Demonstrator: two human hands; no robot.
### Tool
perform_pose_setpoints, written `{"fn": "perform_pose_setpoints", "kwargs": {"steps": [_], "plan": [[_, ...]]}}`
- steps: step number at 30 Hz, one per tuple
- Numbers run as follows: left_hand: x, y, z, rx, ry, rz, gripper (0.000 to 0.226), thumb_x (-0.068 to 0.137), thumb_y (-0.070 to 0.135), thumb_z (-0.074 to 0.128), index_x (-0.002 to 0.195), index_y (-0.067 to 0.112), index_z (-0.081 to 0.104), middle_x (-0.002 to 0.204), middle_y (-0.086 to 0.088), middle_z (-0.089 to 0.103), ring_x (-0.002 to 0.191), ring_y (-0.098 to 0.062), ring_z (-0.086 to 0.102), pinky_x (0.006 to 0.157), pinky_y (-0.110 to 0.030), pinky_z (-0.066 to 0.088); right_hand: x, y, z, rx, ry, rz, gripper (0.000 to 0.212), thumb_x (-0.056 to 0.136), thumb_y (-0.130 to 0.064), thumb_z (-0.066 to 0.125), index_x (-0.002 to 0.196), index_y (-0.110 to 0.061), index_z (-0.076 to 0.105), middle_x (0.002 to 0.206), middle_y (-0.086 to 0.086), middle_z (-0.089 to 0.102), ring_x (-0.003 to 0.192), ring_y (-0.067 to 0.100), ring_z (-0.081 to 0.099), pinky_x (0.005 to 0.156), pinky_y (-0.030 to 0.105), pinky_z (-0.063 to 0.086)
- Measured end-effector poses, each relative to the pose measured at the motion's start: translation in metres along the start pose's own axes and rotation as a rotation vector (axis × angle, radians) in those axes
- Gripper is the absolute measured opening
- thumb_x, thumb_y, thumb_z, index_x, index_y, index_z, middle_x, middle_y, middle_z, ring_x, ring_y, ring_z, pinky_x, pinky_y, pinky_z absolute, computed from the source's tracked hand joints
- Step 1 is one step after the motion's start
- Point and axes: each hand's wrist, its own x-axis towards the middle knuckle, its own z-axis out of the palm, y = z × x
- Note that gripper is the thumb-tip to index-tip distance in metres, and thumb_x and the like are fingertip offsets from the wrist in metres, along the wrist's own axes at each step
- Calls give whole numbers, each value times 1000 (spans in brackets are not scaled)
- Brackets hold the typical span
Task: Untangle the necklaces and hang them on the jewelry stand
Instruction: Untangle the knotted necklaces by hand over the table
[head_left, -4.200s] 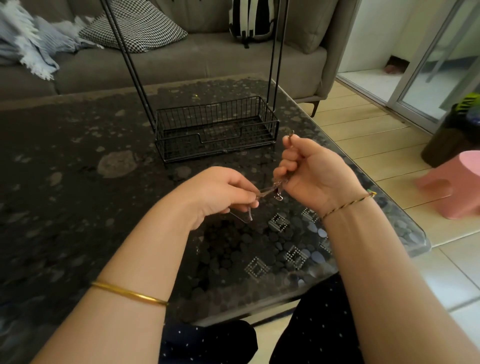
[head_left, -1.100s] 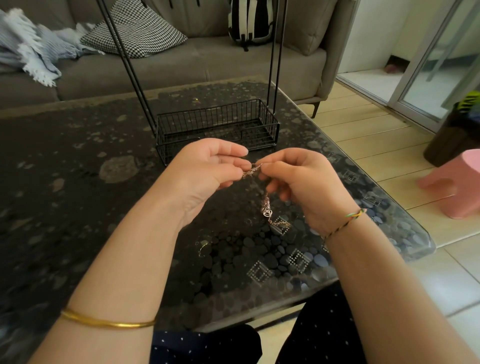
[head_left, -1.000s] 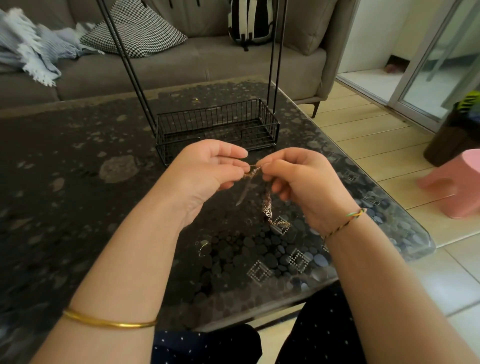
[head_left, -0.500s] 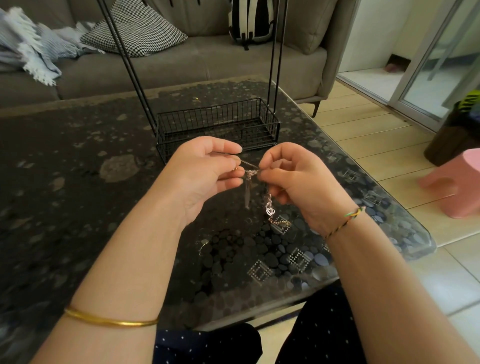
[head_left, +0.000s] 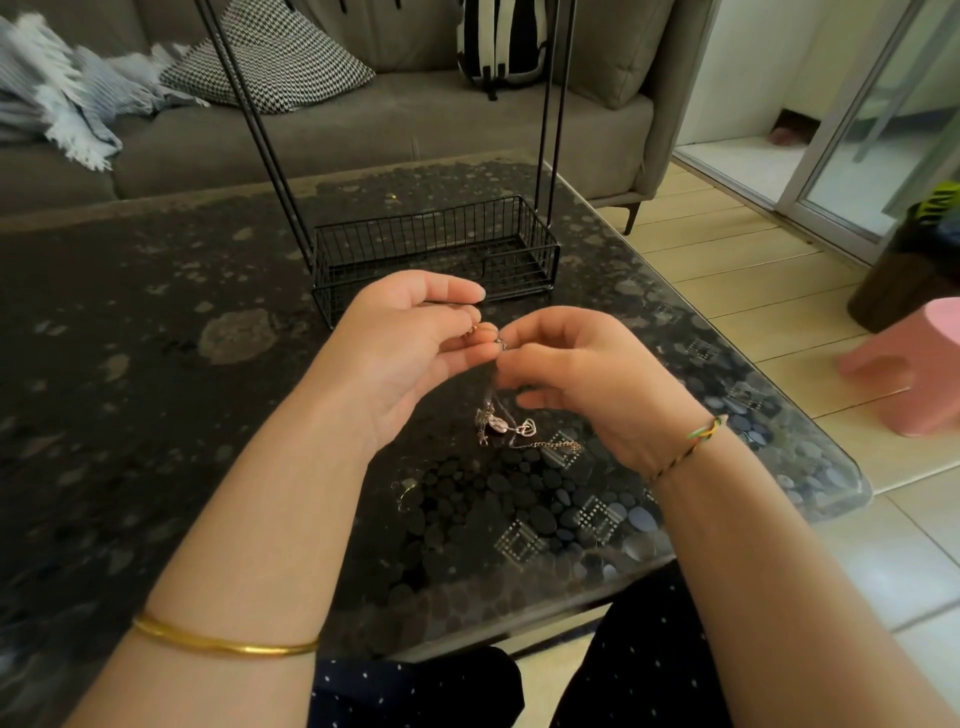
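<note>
A tangle of thin necklaces (head_left: 501, 427) with small pendants lies partly on the dark table (head_left: 156, 364), and its chains rise up between my hands. My left hand (head_left: 410, 348) pinches a chain end near a small gold ring. My right hand (head_left: 582, 374) pinches the chain close beside it, fingertips nearly touching. The black wire jewelry stand (head_left: 436, 254) has a basket base just beyond my hands, and its thin uprights run out of the top of the view.
A grey sofa (head_left: 363, 124) with a checked cushion, a pale blanket and a striped backpack stands behind the table. The table's right edge and rounded corner (head_left: 852, 488) drop to a tiled floor. A pink stool (head_left: 914, 369) is at the right.
Both hands have lowered a little and the dangling tangle has come down, so its pendants now rest on the table. The left hand's fingers have spread more.
</note>
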Motion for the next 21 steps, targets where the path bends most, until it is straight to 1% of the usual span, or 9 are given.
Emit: {"fn": "perform_pose_setpoints", "kwargs": {"steps": [2,5,8,10,14,17,19,21], "plan": [[0,0,-1,10,24,5,19,90,-8,51,94,5,63,82,-9,63,73,-14,67,63,-21,56,-1,0,1,-35,30,-25,3,83,-11,66,82,-14,65,79,4,66,76,11,63,74,29,54],[1,0,-2,65,82,18,20,90,-5,52,94,10,65,85,-6,65,72,-10,66,59,-17,52,-1,-1,0,-17,75,-26,4,84,-11,65,80,-13,67,80,4,69,74,10,65,71,25,52],[2,0,-3,133,110,36,23,91,-3,51,92,15,66,90,-2,68,71,-7,64,58,-18,49,-1,-1,-1,12,83,-17,9,85,-11,64,77,-14,67,77,2,68,71,8,64,68,22,50],[2,0,-4,201,97,52,28,91,-4,47,92,17,66,92,0,71,72,-7,63,61,-20,48,-1,-1,-2,33,105,-16,10,86,-11,63,77,-14,67,75,1,67,70,9,63,66,22,49],[1,-2,-4,333,46,91,32,91,-7,44,91,16,66,88,-1,71,78,-8,64,67,-22,51,-1,-2,-4,69,157,-10,10,87,-11,62,78,-13,67,81,5,67,74,11,62,69,24,50],[1,-2,-3,388,9,90,32,90,-7,44,90,15,68,85,-3,69,75,-7,63,70,-22,52,0,-3,-4,97,172,-16,11,87,-9,61,78,-12,66,79,4,67,73,11,62,70,26,50],[1,-2,-3,411,-10,81,29,90,-3,47,88,15,70,84,-2,67,76,-9,61,71,-24,52,0,-3,-4,127,184,-15,10,87,-8,60,79,-10,66,79,3,68,72,12,62,71,28,49],[0,-3,-3,419,-39,73,21,89,6,55,85,18,72,84,0,67,79,-10,60,71,-26,50,0,-3,-5,149,194,-19,9,86,-7,60,80,-9,66,79,2,69,70,11,62,68,26,48]]}}
